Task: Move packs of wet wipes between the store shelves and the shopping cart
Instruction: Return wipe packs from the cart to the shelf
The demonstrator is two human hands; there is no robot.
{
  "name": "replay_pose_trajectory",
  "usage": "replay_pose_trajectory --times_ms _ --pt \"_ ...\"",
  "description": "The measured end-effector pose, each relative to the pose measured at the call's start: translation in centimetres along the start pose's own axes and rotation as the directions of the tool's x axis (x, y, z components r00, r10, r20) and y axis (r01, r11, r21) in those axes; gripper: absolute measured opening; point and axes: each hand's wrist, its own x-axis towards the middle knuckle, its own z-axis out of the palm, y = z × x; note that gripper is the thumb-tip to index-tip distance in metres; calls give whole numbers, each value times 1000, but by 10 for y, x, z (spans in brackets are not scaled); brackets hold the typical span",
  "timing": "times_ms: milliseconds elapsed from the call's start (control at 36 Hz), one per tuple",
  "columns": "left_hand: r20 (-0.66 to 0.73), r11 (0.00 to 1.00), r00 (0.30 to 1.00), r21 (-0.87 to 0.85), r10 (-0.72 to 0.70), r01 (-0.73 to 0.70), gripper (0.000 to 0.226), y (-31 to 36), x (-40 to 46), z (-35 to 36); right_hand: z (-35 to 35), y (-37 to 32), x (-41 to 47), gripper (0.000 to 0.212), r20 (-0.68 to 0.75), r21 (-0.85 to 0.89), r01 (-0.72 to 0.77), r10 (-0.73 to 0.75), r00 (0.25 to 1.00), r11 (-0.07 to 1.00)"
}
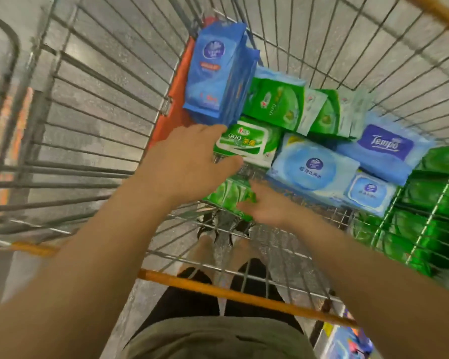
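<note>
Below, inside the wire shopping cart [101,104], lie the packs of wet wipes. Two dark blue packs [213,71] stand upright against the orange end panel [166,112]. Green packs: one reading "999" [246,142] faces up, three more [283,104] lean behind it, and another green pack [228,196] lies nearest, blurred. Three pale blue packs: a large one [311,169], a small one [371,193], and one marked "Tempo" [385,145]. Left hand [189,156] reaches over the "999" pack, fingers extended and relaxed, grasping nothing. Right hand [266,203] touches the nearest green pack; blur hides whether it grips. More green packs [436,203] show through the cart's right wall. An orange handle bar [244,296] crosses the foreground.
</note>
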Motion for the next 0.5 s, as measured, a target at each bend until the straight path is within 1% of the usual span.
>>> replay_pose_trajectory --times_ms 56,111,167,194,222,278,306,333,361,417,444,472,500 --pt "11 1000 1000 -16 -24 24 71 -1 4 3 7 4 24 94 15 -68 8 -7 1000 998" --pt "16 998 999 -32 -45 46 70 -4 8 5 14 10 50 109 -8 -132 10 -11 1000 991" --pt "16 998 998 -33 -57 58 71 -7 11 5 24 25 81 120 -38 -152 26 -32 999 988" --pt "13 998 998 -33 -59 59 67 -8 12 4 25 28 88 120 -33 -161 46 -52 998 986" --pt "13 997 998 -38 -61 62 62 -9 13 3 24 26 89 114 -28 -166 52 -58 998 985" --pt "2 996 998 -53 -66 66 55 -9 13 0 15 12 81 90 0 -199 31 -32 999 980" --pt "-5 996 998 -60 -68 67 54 -9 13 -2 13 9 81 82 11 -221 42 -41 999 974" --pt "-7 995 997 -68 -76 75 53 -9 14 -3 12 7 83 81 17 -241 22 -18 1000 970" --pt "-7 993 996 -74 -89 88 53 -9 14 -4 13 5 85 86 22 -249 -9 14 1000 969" --pt "-15 990 993 -87 -114 113 54 -9 14 -6 19 5 95 106 20 -247 -64 72 997 967" --pt "-21 988 992 -93 -125 123 56 -9 14 -7 23 8 102 112 12 -246 -79 85 996 966" --pt "-25 986 990 -99 -136 133 59 -8 13 -8 24 8 104 112 14 -244 -87 93 996 966" --pt "-27 984 989 -105 -146 143 60 -8 13 -9 23 6 104 107 21 -243 -91 99 995 966"
